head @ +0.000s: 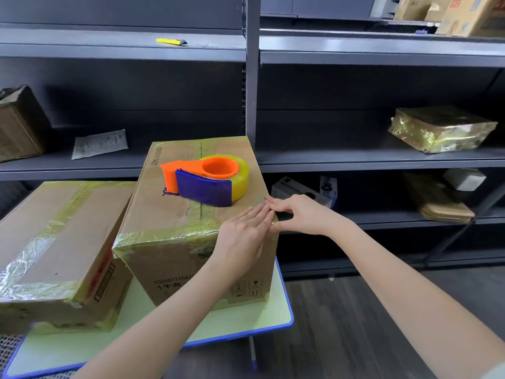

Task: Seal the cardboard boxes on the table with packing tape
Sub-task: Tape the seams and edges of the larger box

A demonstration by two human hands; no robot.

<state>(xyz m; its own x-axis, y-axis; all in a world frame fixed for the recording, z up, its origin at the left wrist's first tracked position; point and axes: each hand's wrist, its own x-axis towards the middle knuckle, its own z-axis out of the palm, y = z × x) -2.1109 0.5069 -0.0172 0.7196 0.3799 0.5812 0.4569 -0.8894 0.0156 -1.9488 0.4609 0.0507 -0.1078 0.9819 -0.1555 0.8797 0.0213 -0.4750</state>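
Table (240, 321); left hand (243, 236), right hand (297, 212) press box (164, 220)

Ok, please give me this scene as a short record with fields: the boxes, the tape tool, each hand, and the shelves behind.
boxes: left box and right box, both cardboard, on the table, tape along their top edges
tape dispenser: lies on the right box's top, no hand holds it
left hand: fingers straight, presses the right box's near right corner
right hand: fingers straight, touches that corner from the right
shelves: yellow utility knife above, gold-wrapped parcel at right
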